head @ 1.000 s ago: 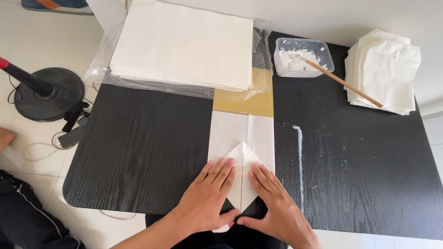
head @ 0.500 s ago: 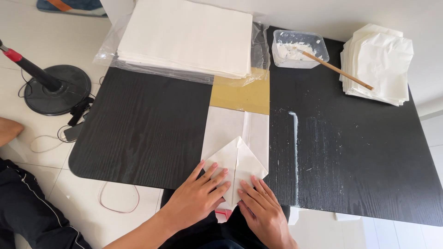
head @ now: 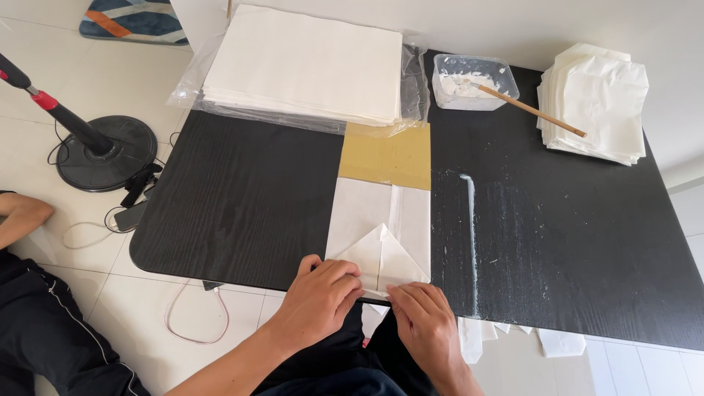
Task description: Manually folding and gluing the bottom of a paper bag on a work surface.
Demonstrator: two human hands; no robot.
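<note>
At table's near edge, white folded paper (head: 381, 246) lies long axis away from the person, triangular flaps peaking away (creased, flat). Left hand (head: 323, 297) and right hand (head: 423, 320), fingers curled, pinch its near end.

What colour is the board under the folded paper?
Mustard yellow board, seen in the head view.

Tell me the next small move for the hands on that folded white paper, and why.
Probably press and slide both hands along the bottom fold. The left hand and right hand pinch the white paper at the table edge, its two flaps already meeting in a point, but the lower edge looks uncreased.
</note>
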